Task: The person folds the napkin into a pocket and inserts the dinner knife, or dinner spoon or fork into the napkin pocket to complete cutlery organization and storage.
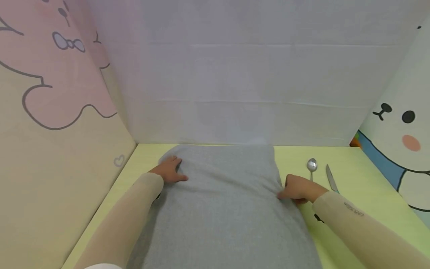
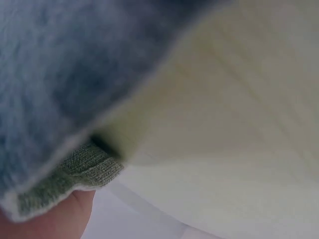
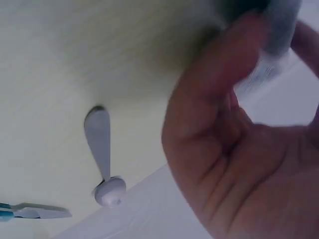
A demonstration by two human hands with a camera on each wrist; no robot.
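Observation:
A large grey cloth (image 1: 228,209) lies over the middle of the table, with soft creases running toward its right edge. On its upper left side rests my left hand (image 1: 169,170), thumb held apart from the fingers. In the left wrist view a close, blurred fold of the cloth (image 2: 75,64) hides most of that hand. My right hand (image 1: 297,188) pinches the cloth's right edge between thumb and finger. The right wrist view shows the curled right hand (image 3: 214,144) with a blurred bit of cloth (image 3: 281,30) at the fingertips.
Right of the cloth, a metal spoon (image 1: 312,165) lies partly behind my right hand, beside a knife (image 1: 331,178) with a bluish handle. The pale yellow table (image 1: 366,194) meets a white back wall (image 1: 235,82). Cartoon-printed panels (image 1: 60,157) flank both sides.

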